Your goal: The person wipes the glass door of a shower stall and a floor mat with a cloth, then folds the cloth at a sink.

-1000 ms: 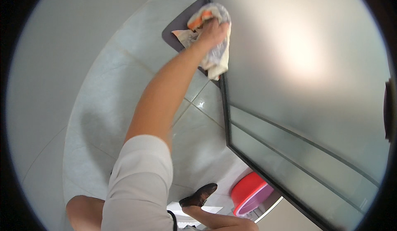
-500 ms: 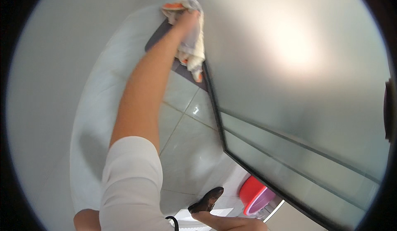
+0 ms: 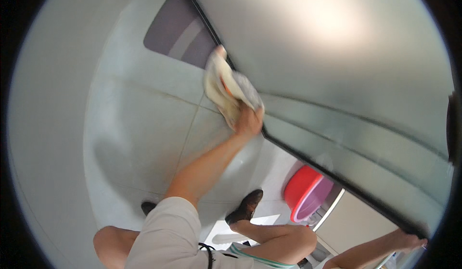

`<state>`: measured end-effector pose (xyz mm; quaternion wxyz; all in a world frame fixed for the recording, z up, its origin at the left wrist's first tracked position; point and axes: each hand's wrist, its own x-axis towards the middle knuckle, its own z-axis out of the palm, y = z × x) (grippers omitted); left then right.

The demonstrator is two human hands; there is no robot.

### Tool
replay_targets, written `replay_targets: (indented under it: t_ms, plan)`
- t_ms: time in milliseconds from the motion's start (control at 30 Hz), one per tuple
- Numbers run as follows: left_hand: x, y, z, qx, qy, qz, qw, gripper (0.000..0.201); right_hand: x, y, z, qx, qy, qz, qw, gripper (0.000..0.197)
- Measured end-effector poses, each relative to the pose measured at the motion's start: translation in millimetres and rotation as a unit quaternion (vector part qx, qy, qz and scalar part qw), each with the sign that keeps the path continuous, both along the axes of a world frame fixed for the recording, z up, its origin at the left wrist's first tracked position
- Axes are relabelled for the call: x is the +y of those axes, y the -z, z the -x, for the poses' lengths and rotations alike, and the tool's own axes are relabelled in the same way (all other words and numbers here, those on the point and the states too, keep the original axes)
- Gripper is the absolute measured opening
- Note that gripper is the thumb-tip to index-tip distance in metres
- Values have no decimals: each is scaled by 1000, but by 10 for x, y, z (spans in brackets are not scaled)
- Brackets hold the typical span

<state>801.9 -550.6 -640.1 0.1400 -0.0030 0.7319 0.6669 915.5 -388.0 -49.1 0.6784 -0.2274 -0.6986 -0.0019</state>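
Note:
My left hand [image 3: 249, 121] is closed on a cream cloth [image 3: 219, 93] with orange and grey patches. The cloth is slightly blurred and hangs against the dark edge of a frosted glass door [image 3: 337, 76]. My left arm, in a short white sleeve, stretches forward from below. Low on the right, my right hand [image 3: 409, 241] grips the door's black frame [image 3: 358, 209] near its corner; some of its fingers are hidden.
A grey mat [image 3: 180, 28] lies on the pale tiled floor [image 3: 149, 110], left of the door. Below the door are a red basin [image 3: 301, 187] with a purple inside and a cream panel [image 3: 353, 225]. My bent knees and dark shoes [image 3: 245, 206] are at the bottom. A pale wall [image 3: 48, 100] curves along the left.
My left hand has brought the cloth down along the door's edge, toward me. The mat now shows more fully, and my right hand has come into view on the door frame.

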Motion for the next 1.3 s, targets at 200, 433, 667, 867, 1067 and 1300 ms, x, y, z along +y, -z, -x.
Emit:
replay_targets:
  t_ms: [200,433,667,867,1067,1300]
  plan:
    - [489,13,-756,-39,134,57,989,43,-259,293,623,101,-55,95,989,44]
    - [88,-757,-148,-430,5,-137,892,44,-494,750,590,26,-222,166,960,66]
    - [177,-525,-105,-415,-46,-225,880,45,-1137,3143,-325,-326,-68,755,565,39]
    - [-198,-852,911,-457,-52,-246,853,48,-1183,5186,939,-291,-219,823,436,32]
    - [-1249,-449,2736,-349,-62,-183,917,31,-2031,5087,2661,-346,-309,755,463,26]
    - [-1517,-471,2380,-171,-86,-60,980,46,-2439,5312,2524,-291,-309,770,477,37]
